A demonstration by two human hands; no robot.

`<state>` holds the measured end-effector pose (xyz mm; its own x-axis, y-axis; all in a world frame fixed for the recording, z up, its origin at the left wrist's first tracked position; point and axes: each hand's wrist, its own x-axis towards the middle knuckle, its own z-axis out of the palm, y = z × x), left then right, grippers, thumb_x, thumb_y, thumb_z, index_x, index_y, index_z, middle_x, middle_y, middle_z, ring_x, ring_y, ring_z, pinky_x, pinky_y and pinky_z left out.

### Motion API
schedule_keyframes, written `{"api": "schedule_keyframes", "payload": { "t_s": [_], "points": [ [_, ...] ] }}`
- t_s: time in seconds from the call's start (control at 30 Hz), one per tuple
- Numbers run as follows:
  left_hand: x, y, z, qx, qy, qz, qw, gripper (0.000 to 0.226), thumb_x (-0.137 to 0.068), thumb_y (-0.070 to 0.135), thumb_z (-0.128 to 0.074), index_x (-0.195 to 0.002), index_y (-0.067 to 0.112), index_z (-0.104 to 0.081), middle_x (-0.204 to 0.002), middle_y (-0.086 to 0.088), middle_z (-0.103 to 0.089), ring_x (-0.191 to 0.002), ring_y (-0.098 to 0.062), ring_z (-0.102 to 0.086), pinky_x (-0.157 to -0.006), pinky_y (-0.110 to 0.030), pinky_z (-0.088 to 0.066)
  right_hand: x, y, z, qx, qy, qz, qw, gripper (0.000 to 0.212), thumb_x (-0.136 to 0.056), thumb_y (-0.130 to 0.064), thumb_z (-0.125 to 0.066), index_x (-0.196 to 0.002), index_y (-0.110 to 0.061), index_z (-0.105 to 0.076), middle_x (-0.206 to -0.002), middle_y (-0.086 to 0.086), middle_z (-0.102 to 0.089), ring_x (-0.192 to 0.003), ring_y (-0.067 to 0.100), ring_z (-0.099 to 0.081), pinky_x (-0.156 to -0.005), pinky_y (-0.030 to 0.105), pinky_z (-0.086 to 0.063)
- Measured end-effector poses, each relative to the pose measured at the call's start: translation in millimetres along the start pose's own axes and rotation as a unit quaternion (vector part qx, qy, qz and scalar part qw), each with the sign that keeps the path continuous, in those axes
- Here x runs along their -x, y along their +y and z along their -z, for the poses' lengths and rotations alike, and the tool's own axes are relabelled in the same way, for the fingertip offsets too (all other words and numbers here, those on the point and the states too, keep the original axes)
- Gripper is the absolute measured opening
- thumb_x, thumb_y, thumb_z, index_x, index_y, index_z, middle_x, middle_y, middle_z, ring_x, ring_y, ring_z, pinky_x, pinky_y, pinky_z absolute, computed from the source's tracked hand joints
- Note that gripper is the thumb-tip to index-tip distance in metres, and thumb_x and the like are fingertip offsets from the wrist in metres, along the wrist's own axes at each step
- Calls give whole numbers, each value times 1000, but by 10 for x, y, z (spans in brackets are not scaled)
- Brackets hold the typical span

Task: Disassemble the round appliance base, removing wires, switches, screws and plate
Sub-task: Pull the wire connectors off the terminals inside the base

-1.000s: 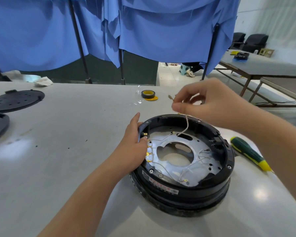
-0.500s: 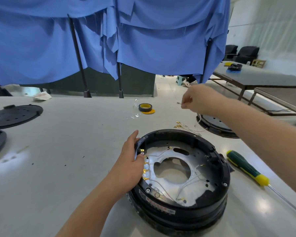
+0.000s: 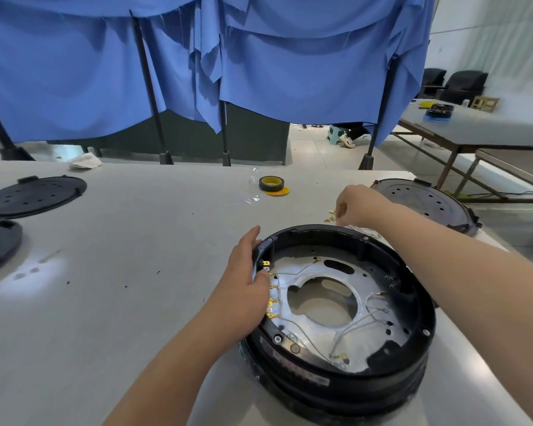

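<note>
Round base, surface near edge: L hand grips rim; R hand behind, grip pinching loose wires.

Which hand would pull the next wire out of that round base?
Probably the right hand: it is only at the loose wire pile behind the base, while the left hand grips the rim, steadying it.

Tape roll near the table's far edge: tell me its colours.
The tape roll is black outside with a yellow inner core, seen in the head view.
</note>
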<state>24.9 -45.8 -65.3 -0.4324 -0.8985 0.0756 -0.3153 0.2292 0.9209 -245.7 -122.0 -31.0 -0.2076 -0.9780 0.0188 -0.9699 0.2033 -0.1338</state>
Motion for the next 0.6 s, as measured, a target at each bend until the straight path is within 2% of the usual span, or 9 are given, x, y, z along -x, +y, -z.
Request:
{"api": "schedule_keyframes", "payload": {
  "t_s": [0.1,0.27,0.37,0.43,0.5,0.6],
  "points": [
    [0,-1,-3,0,-1,-1,1000,61,-99,5,-37,-146,37,-16,-148,13,-32,-133,-8,-35,-101,-18,-25,-8,28,-3,-32,5,4,999,10,-78,-14,-74,-87,-10,-73,-91,5,-70,-88,23,-64,-77,30,-49],
    [-11,-33,-10,-5,5,-6,1000,60,-99,5,-39,-146,35,-19,-148,12,-33,-133,-7,-34,-102,-18,-25,57,14,209,-120,38,23,992,7,-80,-13,-73,-87,-14,-72,-88,1,-70,-85,18,-65,-72,25,-47],
    [-19,-47,-23,3,19,-5,1000,59,-98,3,-40,-145,33,-23,-147,11,-36,-132,-8,-36,-105,-21,-27,232,-142,396,-187,81,59,977,4,-83,-16,-71,-86,-19,-72,-86,-5,-69,-82,10,-65,-73,23,-51],
    [-28,-57,-26,16,32,4,999,58,-96,2,-42,-143,32,-28,-143,12,-39,-128,-7,-40,-105,-24,-30,442,-305,476,-215,102,95,967,6,-83,-19,-71,-80,-25,-71,-82,-11,-69,-75,2,-64,-66,15,-49],
    [-40,-61,-24,21,51,11,998,56,-93,2,-45,-140,30,-37,-138,13,-45,-121,-5,-43,-99,-23,-32,679,-478,462,-245,84,129,957,6,-82,-23,-71,-78,-28,-72,-80,-14,-69,-71,-1,-64,-58,8,-48],
    [-56,-52,-22,17,85,16,996,47,-91,8,-50,-134,27,-49,-129,11,-54,-113,-4,-49,-92,-21,-33,960,-701,279,-279,25,151,948,2,-78,-28,-74,-78,-30,-73,-77,-17,-70,-71,-9,-62,-62,3,-46]
  ]
}}
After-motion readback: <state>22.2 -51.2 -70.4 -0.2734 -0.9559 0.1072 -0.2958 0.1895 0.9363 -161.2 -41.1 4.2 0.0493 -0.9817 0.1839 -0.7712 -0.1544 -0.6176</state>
